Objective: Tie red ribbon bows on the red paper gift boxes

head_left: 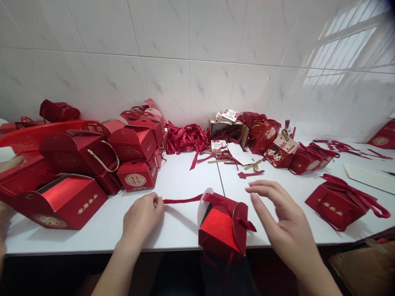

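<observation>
Near the table's front edge stands a red gift box (217, 226) with its top flaps partly raised. A dark red ribbon (182, 201) runs from the box's left flap to my left hand (143, 216), whose fingers are pinched on its end. At the right flap, a short ribbon tail pokes out through the hole. My right hand (282, 218) hovers just right of the box, fingers spread and holding nothing. A cord handle hangs at the front of the box. Whether the ribbon passes right through the box is hidden.
Red boxes (135, 144) are stacked at the left, beside an orange-red basin (27, 133). A ribbon heap (188, 137) lies by the wall. A tied box (341, 203) sits at the right, near a white strip (368, 179). Another person's hand (2, 222) shows at the far left.
</observation>
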Available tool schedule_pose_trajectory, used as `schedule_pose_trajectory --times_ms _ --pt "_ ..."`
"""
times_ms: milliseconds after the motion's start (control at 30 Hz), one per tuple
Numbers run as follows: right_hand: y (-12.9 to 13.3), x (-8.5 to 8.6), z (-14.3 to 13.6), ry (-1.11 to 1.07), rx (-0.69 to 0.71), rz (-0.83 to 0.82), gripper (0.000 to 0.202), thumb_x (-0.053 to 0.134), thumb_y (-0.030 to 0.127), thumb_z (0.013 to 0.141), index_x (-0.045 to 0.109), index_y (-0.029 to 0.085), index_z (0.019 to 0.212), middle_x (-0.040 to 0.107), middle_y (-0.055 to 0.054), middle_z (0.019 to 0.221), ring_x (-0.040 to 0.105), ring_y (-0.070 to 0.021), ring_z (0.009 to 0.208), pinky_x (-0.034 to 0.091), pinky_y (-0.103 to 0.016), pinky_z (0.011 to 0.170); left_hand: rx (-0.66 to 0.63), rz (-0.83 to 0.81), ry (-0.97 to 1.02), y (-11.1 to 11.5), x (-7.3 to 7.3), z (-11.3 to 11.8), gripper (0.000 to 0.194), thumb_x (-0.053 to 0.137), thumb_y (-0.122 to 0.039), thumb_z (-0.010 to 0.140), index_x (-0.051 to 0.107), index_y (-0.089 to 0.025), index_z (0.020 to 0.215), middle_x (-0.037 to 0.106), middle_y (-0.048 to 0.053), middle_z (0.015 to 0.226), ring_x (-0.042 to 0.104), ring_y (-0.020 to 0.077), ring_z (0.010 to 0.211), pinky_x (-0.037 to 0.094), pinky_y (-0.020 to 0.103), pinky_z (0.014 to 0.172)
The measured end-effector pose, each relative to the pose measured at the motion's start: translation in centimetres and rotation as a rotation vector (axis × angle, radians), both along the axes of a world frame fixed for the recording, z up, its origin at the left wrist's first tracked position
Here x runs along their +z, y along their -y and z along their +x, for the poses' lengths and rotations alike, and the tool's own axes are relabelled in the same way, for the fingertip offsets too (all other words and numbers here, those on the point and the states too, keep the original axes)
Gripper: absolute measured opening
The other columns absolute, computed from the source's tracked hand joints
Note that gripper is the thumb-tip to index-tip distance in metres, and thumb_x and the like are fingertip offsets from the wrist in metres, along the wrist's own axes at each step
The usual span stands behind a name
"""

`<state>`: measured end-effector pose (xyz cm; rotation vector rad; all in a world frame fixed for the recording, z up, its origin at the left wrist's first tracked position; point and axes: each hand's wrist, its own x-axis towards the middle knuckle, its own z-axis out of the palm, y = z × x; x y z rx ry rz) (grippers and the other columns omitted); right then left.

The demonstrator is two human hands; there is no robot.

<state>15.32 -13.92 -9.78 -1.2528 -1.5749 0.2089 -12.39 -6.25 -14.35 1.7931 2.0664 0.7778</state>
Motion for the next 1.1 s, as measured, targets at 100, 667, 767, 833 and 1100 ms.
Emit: schedule_pose_trajectory --times_ms 100,667,767,833,1100 --pt "1.7 -1.8 1.7 -0.002 -0.093 -0.146 0.016 0.049 0.035 0.091 0.061 0.026 0.094 0.062 -0.003 0.1 0.058 -0.0178 0.095 0.045 -0.028 0.081 0.024 0.156 -0.137 -0.1 0.1 -0.5 0.019 0.046 -0.028 0.073 0.059 -0.018 0.083 0.059 0.015 0.094 0.05 0.0373 0.098 0.038 0.048 0.081" --pt "-1.2 -4.7 -1.2 -0.317 0.131 -0.374 0.027 0.053 0.045 0.087 0.053 0.019 0.078 0.057 -0.003 0.072 0.054 -0.0164 0.068 0.046 -0.029 0.063 -0.492 -0.069 0.763 1.9 1.1 6.1 0.034 0.052 -0.047 0.084 0.048 -0.017 0.067 0.04 -0.004 0.062 0.032 0.0084 0.053 0.026 0.02 0.045" --pt "-1.5 -3.9 -0.1 -0.334 0.228 -0.426 0.027 0.057 0.045 0.085 0.052 0.019 0.078 0.054 -0.001 0.07 0.052 -0.0146 0.065 0.045 -0.027 0.058 -0.496 -0.118 0.767 1.4 2.3 4.9 0.037 0.06 -0.047 0.077 0.049 -0.016 0.06 0.037 -0.005 0.058 0.028 0.0071 0.05 0.023 0.02 0.043" --pt "-1.6 -3.0 0.8 -0.236 0.26 -0.405 0.024 0.06 0.042 0.083 0.056 0.019 0.085 0.056 -0.002 0.076 0.053 -0.0145 0.067 0.046 -0.027 0.059 -0.491 -0.13 0.785 1.2 3.0 4.4 0.036 0.064 -0.046 0.074 0.049 -0.017 0.058 0.036 -0.005 0.055 0.029 0.0069 0.048 0.024 0.019 0.042" --pt "-2.5 0.0 2.7 0.233 0.336 -0.151 0.015 0.057 0.031 0.087 0.067 0.022 0.085 0.057 -0.004 0.08 0.055 -0.0148 0.071 0.044 -0.027 0.061 -0.521 -0.19 0.71 0.5 4.5 3.9 0.038 0.066 -0.046 0.072 0.048 -0.017 0.056 0.036 -0.005 0.054 0.031 0.0069 0.048 0.027 0.018 0.04"
